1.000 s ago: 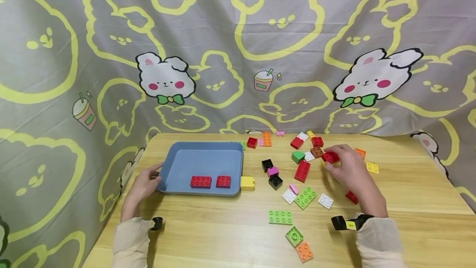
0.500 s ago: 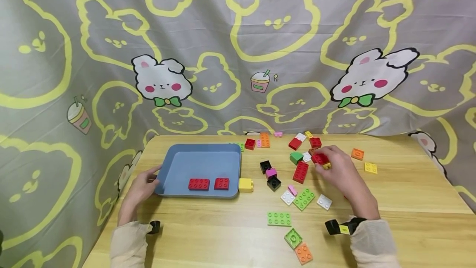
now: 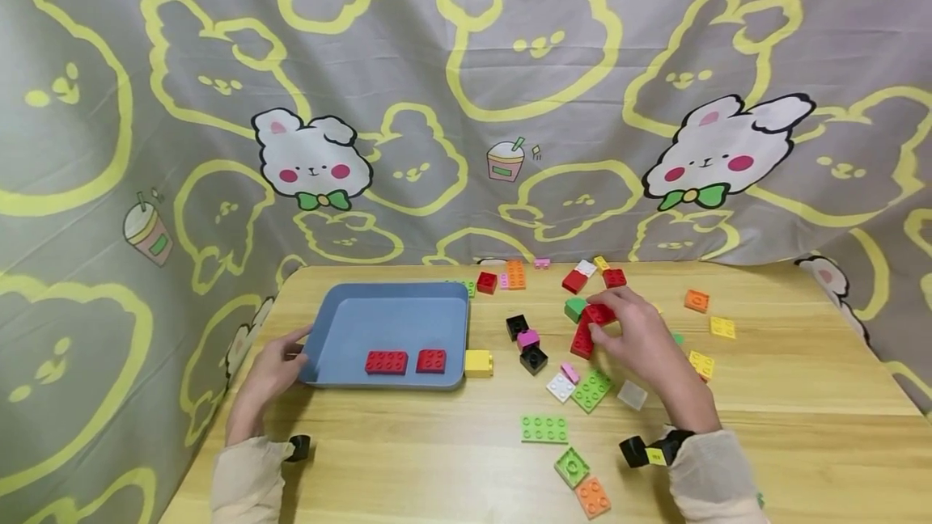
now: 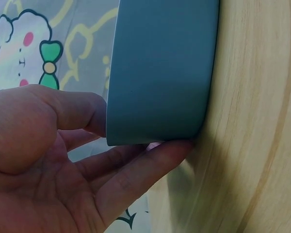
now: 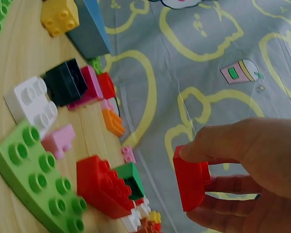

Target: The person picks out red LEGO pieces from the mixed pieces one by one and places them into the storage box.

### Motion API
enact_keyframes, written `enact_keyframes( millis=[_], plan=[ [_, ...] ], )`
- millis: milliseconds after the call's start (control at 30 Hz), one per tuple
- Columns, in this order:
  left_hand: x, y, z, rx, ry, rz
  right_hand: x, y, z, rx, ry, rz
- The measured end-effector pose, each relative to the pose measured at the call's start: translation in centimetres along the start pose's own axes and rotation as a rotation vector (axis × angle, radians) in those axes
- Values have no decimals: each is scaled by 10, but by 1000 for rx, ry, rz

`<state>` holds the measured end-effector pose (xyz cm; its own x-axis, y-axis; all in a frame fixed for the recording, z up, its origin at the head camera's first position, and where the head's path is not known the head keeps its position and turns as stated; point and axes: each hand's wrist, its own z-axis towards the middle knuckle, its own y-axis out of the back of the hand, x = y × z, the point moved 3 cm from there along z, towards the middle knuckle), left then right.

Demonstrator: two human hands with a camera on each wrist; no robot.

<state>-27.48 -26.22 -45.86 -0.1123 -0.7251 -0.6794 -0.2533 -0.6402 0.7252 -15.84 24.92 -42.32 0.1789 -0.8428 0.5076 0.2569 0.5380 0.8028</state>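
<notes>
My right hand [image 3: 637,338] pinches a red toy building brick [image 5: 190,179] between thumb and fingers. In the right wrist view it is above the table, its studs turned toward my palm. In the head view it overlaps a longer red brick [image 3: 582,341] lying on the table, with a green brick [image 3: 574,309] just behind. My left hand [image 3: 265,370] holds the left end of a blue tray [image 3: 393,315]; in the left wrist view, my thumb is at the rim and a fingertip [image 4: 182,148] at the lower edge. Inside the tray lie two red bricks [image 3: 386,362].
A yellow brick [image 3: 478,363] stands against the tray's right side. Black bricks [image 3: 534,360], a magenta brick [image 3: 527,340] and green bricks [image 3: 544,428] are scattered mid-table. Orange [image 3: 696,300] and yellow bricks [image 3: 722,327] lie to the right. A patterned curtain [image 3: 408,63] hangs behind.
My right hand has moved left with the red brick, from beside the brown brick to over the longer red one. My left hand has stayed at the tray.
</notes>
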Motion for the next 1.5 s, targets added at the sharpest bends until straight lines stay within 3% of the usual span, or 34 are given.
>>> enact_keyframes(
  millis=[333, 767, 1067, 1500],
  plan=[
    [5, -2, 0, -3, 19, -34, 21, -19, 7, 39, 32, -21],
    [3, 1, 1, -8, -2, -9, 79, -52, 34, 88, 180, -1],
    [4, 1, 1, -10, 8, 3, 114, -80, 51, 189, 194, 23],
    [4, 2, 0, -13, 23, 4, 153, -119, 77, 251, 272, -75]
  ],
)
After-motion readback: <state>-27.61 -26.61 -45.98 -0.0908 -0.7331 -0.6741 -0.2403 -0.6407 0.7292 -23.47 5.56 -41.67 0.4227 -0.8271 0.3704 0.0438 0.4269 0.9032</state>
